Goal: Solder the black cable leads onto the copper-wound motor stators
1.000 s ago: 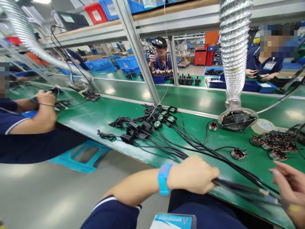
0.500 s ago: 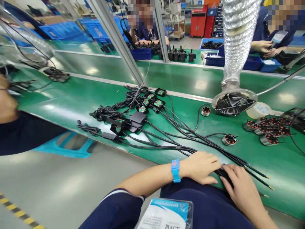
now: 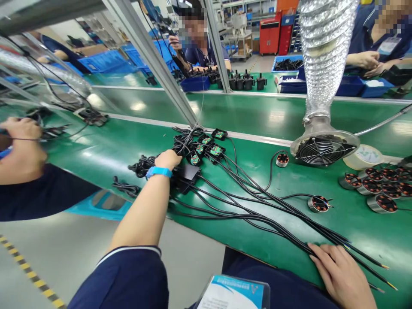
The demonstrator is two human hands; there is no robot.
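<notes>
Far to the left, another person's hand [image 3: 19, 128] is busy with its own wires. That hand is not mine.

My left hand [image 3: 167, 159] is stretched far out over the green worktop [image 3: 106, 150]. It rests on the heap of black boxes [image 3: 188, 174], where the cables [image 3: 257, 210] get tangled. My fingers are hidden under the hand, so I cannot tell if that grip is shut on a box or just touching it. Just beside it lie little green boards [image 3: 215, 151].

From there the cables run in a long bunch across the worktop towards me. A round motor [image 3: 318, 204] sits near them.

My right hand [image 3: 341, 274] lies flat on the near end of the cables, at the worktop's edge. Its grip is spread and it pinches nothing. The bare tips poke out past it to the right.

Further back stand a fan [image 3: 325, 150], a roll of tape [image 3: 362, 156] and more motors [image 3: 383, 189].

I think I am holding the bunch down at one end and picking at the other. To pull out one box, I would need a firm pinch on it and a slow tug, so the other cables do not snag.
</notes>
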